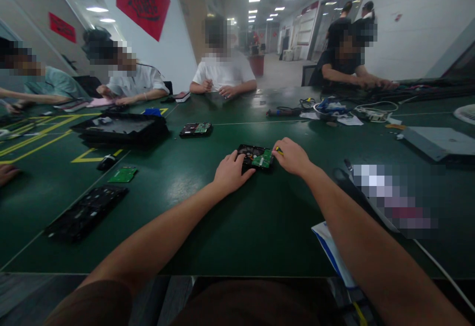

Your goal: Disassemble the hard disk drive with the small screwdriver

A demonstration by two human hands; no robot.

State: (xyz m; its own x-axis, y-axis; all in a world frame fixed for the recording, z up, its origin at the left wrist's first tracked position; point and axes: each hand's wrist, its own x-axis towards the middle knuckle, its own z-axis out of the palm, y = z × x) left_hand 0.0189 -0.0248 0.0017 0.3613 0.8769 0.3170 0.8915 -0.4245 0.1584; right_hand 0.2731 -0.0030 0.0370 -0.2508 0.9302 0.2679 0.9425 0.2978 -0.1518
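A black hard drive [245, 149] with a green circuit board [264, 159] on its upper face lies on the green table in front of me. My left hand [230, 172] grips its left end, fingers over the top and thumb along the near side. At the right end, my right hand [293, 157] is closed in a pinch around a small yellow-and-black tool [279, 151], which looks like a screwdriver. The tool's tip is hidden, so I cannot tell whether it touches the drive.
Another hard drive [196, 129] lies farther back. On the left are a black tray [122, 130], a mouse [107, 162], a loose green board [123, 174] and a black plastic part [87, 212]. Cables [330, 106] and a grey metal box [440, 143] are right. Several people sit around the table.
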